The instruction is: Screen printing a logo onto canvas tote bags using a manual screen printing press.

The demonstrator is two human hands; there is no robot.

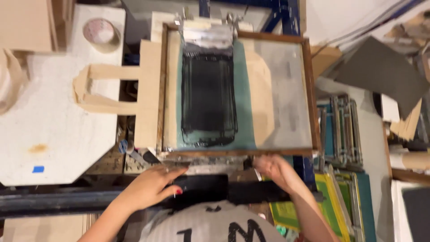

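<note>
A cluttered print shop surrounds the pale desk (58, 112). Nearest, the left hand (150, 186) and right hand (275, 170) are clamped on a black squeegee (224, 189) at the near edge of the wood-framed screen (237, 89), whose mesh carries black ink (208, 98). A tan tote bag (121, 92) lies beneath.

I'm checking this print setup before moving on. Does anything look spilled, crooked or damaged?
Nothing looks spilled. The black ink patch on the wooden-framed screen has ragged, streaky edges. Both hands, left and right, rest at its near edge.
</note>
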